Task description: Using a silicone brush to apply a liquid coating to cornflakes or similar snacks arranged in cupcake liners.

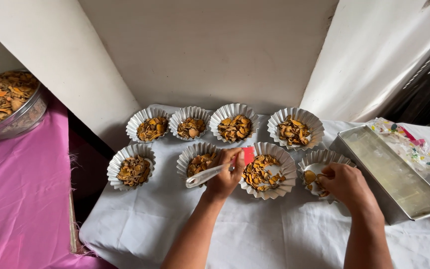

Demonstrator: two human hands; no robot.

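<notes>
My left hand [225, 175] grips a small spatula [210, 174] with a white handle and a red blade, held over a fluted foil cup [284, 164] full of dried orange-brown chips. My right hand [344, 183] reaches into the rightmost front foil cup [319, 158], which holds only a few chips, and its fingers pinch some of them. Several more filled foil cups stand in two rows, among them one at the front left [118, 162] and one at the back right [304, 117].
A white cloth [255, 234] covers the table. A rectangular metal tin [374, 164] lies at the right, with a printed plastic wrapper [409, 144] behind it. A steel bowl of chips [21, 117] sits on a pink cloth [21, 199] at the left. White walls close the back.
</notes>
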